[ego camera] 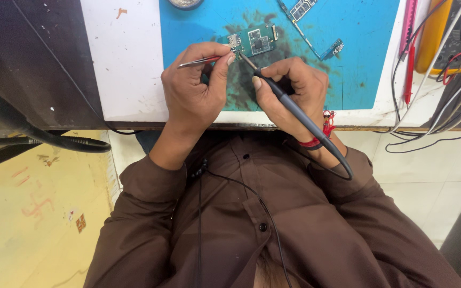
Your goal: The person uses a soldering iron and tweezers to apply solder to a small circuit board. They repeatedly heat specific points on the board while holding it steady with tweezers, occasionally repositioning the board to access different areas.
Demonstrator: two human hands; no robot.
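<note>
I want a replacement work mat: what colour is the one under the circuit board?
Bright blue mat, darkly stained near the circuit board; seen in the head view.

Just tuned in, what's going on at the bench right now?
A person in a brown shirt is bent over a small green circuit board lying on a blue mat. The left hand holds tweezers whose tips reach the board's edge. The right hand grips a grey soldering iron like a pen, its tip at the same spot. A narrow second board lies further back on the mat, and a yellow multimeter with tangled leads sits off to the right.
</note>
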